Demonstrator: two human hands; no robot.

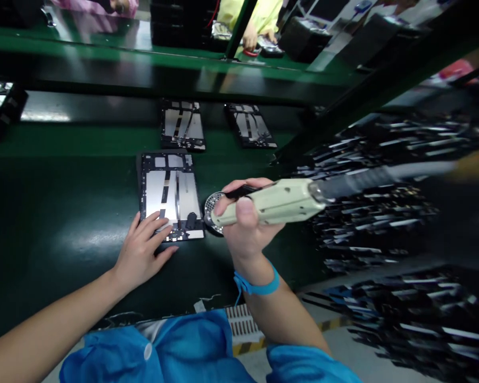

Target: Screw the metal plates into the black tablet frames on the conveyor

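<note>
My left hand (143, 249) lies with fingers spread on the near edge of an opened tablet chassis (170, 187) that rests on the green belt (64, 213). My right hand (245, 226) is wrapped round a pale green electric screwdriver (279, 201), held level and pointing left. The driver's tip is over a small round metal dish (213, 210) just right of the chassis. A blue wrist strap (259, 284) circles my right wrist.
Two more opened chassis (182, 125) (250, 125) lie farther back on the belt. A rack of stacked dark parts (383, 213) fills the right side. Another person's hands (259, 38) in yellow sleeves work across the line. A dark tray (0, 109) sits far left.
</note>
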